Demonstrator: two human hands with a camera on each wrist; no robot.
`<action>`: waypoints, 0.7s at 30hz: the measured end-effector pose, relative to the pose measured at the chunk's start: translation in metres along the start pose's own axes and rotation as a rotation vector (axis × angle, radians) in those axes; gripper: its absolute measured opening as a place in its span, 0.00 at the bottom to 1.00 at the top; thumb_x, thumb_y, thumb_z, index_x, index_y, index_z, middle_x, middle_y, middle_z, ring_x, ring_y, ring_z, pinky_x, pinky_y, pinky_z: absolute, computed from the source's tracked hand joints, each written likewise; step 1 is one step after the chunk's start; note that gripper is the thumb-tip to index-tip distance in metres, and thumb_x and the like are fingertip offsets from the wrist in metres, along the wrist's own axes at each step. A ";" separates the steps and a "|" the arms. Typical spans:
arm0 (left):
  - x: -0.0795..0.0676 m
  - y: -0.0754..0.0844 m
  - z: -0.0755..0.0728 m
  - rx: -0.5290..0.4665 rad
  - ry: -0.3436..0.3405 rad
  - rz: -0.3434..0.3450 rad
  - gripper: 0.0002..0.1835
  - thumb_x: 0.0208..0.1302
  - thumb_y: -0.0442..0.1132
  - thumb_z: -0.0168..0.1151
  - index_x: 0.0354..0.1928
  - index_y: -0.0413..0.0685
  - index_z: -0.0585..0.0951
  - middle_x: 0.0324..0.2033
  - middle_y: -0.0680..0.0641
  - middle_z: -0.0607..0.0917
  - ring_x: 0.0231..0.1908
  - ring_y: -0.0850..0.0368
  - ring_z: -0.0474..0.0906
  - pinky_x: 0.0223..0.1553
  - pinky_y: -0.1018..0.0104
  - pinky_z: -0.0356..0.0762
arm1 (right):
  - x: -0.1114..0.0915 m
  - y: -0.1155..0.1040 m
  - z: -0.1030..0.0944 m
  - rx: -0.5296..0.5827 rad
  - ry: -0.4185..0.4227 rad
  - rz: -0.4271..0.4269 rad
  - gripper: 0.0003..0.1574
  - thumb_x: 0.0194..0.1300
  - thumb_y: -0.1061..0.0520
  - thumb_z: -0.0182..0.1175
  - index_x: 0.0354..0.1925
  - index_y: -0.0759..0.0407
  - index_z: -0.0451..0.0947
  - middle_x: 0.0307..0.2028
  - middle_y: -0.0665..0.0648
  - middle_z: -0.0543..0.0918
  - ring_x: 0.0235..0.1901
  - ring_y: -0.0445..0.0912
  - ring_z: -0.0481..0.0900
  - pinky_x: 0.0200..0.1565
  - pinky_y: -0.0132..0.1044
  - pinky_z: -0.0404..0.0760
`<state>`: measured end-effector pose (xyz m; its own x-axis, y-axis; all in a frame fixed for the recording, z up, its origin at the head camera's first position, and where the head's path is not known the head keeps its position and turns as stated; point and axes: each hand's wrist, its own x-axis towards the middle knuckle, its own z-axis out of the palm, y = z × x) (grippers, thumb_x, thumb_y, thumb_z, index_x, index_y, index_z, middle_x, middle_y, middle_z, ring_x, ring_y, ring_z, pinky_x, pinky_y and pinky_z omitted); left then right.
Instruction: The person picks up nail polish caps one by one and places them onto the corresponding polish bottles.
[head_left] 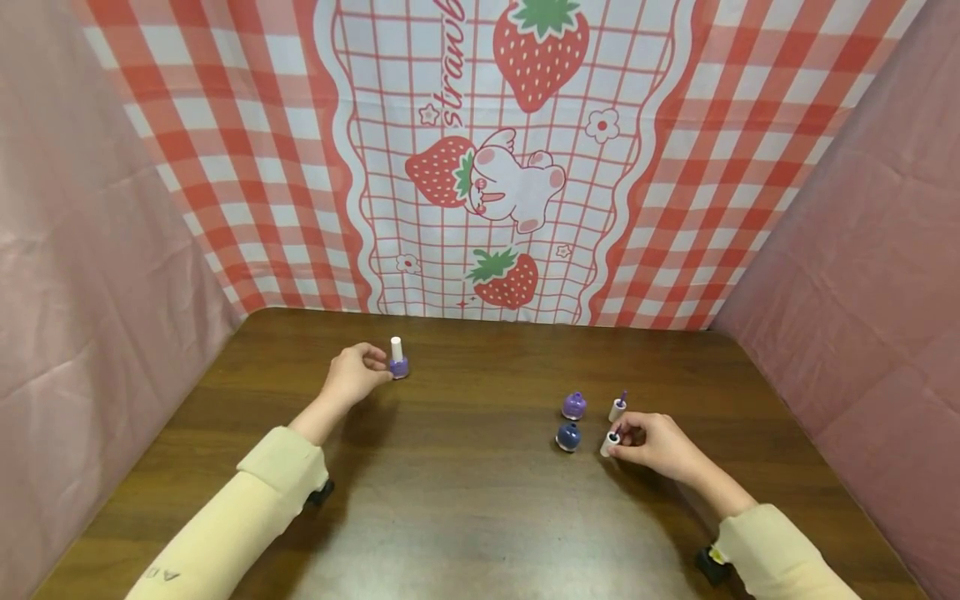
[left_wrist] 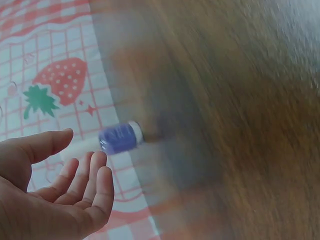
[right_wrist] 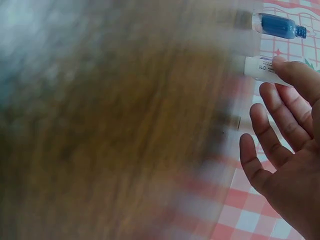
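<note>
A purple nail polish bottle (head_left: 398, 367) with its white cap on stands upright at the back left. Beside it is my left hand (head_left: 356, 372), fingers loosely bent and the thumb near the bottle's base; the left wrist view shows the hand (left_wrist: 65, 185) with space between thumb and fingers. On the right, my right hand (head_left: 660, 446) pinches a white nail polish cap (head_left: 609, 444) between thumb and index finger, its brush pointing up. The other fingers of the right hand (right_wrist: 290, 145) are spread. An uncapped dark blue bottle (head_left: 568, 437) stands to the left of that cap.
Behind the dark blue bottle stands an uncapped purple bottle (head_left: 574, 407). A second white cap (head_left: 617, 409) stands brush up just behind the pinched one. The brown wooden table (head_left: 465, 508) ends at a strawberry-print curtain (head_left: 480, 275), with pink cloth on both sides.
</note>
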<state>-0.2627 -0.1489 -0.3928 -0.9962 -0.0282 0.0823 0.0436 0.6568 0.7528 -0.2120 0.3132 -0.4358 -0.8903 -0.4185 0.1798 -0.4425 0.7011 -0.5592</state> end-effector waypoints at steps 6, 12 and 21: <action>-0.010 0.014 0.003 -0.050 -0.037 0.050 0.18 0.49 0.35 0.65 0.43 0.36 0.76 0.37 0.39 0.83 0.38 0.49 0.79 0.39 0.59 0.76 | 0.000 -0.001 0.000 0.008 -0.001 -0.006 0.11 0.46 0.50 0.68 0.28 0.49 0.75 0.21 0.44 0.76 0.23 0.35 0.72 0.24 0.28 0.73; -0.019 0.030 0.014 -0.125 -0.049 0.107 0.17 0.49 0.34 0.65 0.43 0.40 0.76 0.38 0.41 0.82 0.39 0.50 0.79 0.40 0.61 0.77 | 0.000 0.000 -0.001 0.012 0.008 -0.012 0.12 0.46 0.51 0.69 0.28 0.49 0.76 0.21 0.44 0.76 0.23 0.36 0.73 0.24 0.28 0.74; -0.035 0.050 0.035 -0.236 -0.039 0.143 0.16 0.47 0.34 0.67 0.41 0.45 0.77 0.36 0.44 0.83 0.36 0.54 0.79 0.37 0.64 0.77 | 0.000 0.002 0.000 0.009 0.014 -0.011 0.11 0.46 0.50 0.69 0.27 0.48 0.76 0.20 0.44 0.75 0.22 0.36 0.71 0.23 0.28 0.72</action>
<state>-0.2282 -0.0884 -0.3805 -0.9806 0.0845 0.1768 0.1958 0.4582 0.8670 -0.2130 0.3138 -0.4369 -0.8866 -0.4183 0.1972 -0.4517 0.6913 -0.5640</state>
